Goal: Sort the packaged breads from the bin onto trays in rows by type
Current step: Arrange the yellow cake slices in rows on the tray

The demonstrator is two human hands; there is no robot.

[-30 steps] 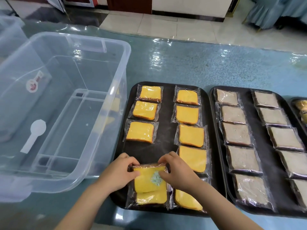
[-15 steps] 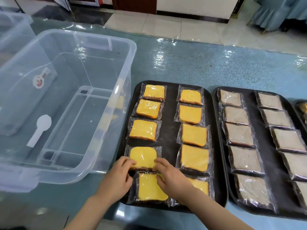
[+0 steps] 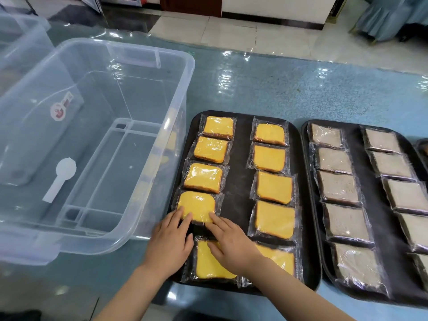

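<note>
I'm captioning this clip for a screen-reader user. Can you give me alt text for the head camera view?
Both hands, left hand and right hand, press straight fingers on a wrapped yellow bread in the left row of a black tray holding two rows of them. An empty clear bin stands to its left, a tray of grey breads to its right.

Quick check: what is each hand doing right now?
Left hand: open, straight fingers touching the fourth wrapped yellow bread slice in the black tray's left row.
Right hand: open, fingertips on that slice.

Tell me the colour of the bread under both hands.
Yellow bread, clear wrapper, seen from the head view.
</note>
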